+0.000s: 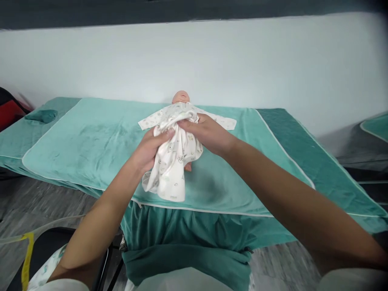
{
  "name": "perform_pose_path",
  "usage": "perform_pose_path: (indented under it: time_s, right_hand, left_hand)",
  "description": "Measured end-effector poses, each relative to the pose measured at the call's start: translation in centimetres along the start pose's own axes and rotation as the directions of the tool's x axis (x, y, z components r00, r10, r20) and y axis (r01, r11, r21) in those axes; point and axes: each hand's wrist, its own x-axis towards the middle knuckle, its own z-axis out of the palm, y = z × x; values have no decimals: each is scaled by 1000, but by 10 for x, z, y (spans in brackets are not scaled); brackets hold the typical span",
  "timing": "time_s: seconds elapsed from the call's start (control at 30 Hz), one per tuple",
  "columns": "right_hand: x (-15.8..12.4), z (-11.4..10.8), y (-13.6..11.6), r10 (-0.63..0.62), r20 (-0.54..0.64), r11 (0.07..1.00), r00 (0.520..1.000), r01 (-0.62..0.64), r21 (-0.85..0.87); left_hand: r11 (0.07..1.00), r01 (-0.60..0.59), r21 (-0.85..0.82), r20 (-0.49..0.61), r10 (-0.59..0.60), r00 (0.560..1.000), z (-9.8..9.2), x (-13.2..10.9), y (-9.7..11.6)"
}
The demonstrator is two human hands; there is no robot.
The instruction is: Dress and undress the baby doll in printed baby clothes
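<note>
A baby doll point(181, 97) lies on its back, its head toward the wall. A white printed long-sleeved top point(224, 121) covers its upper body, both sleeves spread out sideways. Over the doll's middle, my left hand point(148, 149) grips the left side of a bunched white printed baby garment point(174, 178), thumb on top. My right hand point(209, 133) is closed on the gathered upper part of that cloth, thumb pointing inward. Folds hang down toward me and hide most of the doll's body; one small foot point(188, 166) shows. Whether this cloth joins the top, I cannot tell.
The doll lies on a light green mat point(91, 149) with white piping, over a darker green bed cover point(291, 141). A face hole point(42, 116) is at the left end. A white wall point(194, 60) stands behind. A black chair point(51, 242) is at lower left.
</note>
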Motion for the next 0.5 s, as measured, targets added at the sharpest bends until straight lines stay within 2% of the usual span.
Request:
perform_pose_path:
  time_s: [0.1, 0.17, 0.23, 0.3, 0.4, 0.43, 0.5]
  right_hand:
    - [3, 1, 5, -77, -122, 993, 990, 88, 82]
    - [1, 1, 7, -65, -135, 988, 989, 83, 134]
    - [-3, 2, 8, -20, -76, 986, 997, 32, 166]
    - [-8, 2, 10, 39, 62, 989, 997, -47, 138]
    - [-11, 3, 14, 128, 263, 990, 956, -137, 17]
    - [-11, 3, 15, 134, 271, 990, 953, -139, 0]
    - [-9, 4, 17, 97, 198, 994, 975, -106, 37]
  left_hand:
    - [990, 104, 99, 115, -115, 987, -13, -7, -4]
    - [974, 166, 155, 138, -188, 972, -17, -10, -5]
    - [978, 155, 139, 86, -168, 982, -16, -9, -7]
    - [997, 59, 56, -10, -58, 998, -9, -5, -8]
    - [997, -64, -37, -120, 59, 991, -1, 3, -10]
    - [997, -59, -39, -134, 53, 990, -1, 4, -11]
    - [1000, 10, -7, -121, -11, 993, -5, 5, -12]
